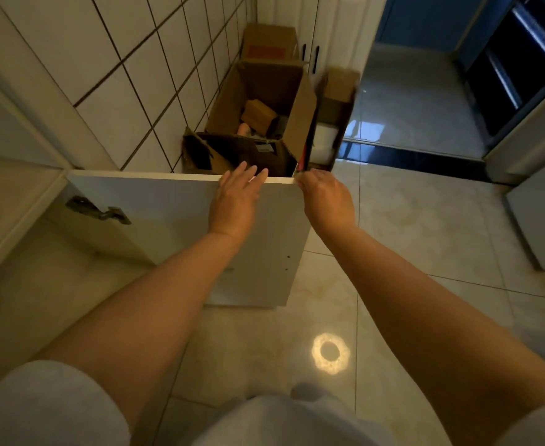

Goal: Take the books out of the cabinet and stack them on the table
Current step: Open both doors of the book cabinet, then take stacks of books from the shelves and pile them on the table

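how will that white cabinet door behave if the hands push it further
The cabinet door looks like a flat rigid panel, so it should swing as one piece rather than flex. It hangs on a metal hinge, so it will likely pivot, not slide. The cardboard box stands right behind its edge and may block it.

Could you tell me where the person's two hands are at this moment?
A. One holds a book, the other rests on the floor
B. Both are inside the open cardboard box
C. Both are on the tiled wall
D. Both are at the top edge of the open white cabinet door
D: the left hand lies with straight fingers over the top edge of the cabinet door, and the right hand grips its upper corner.
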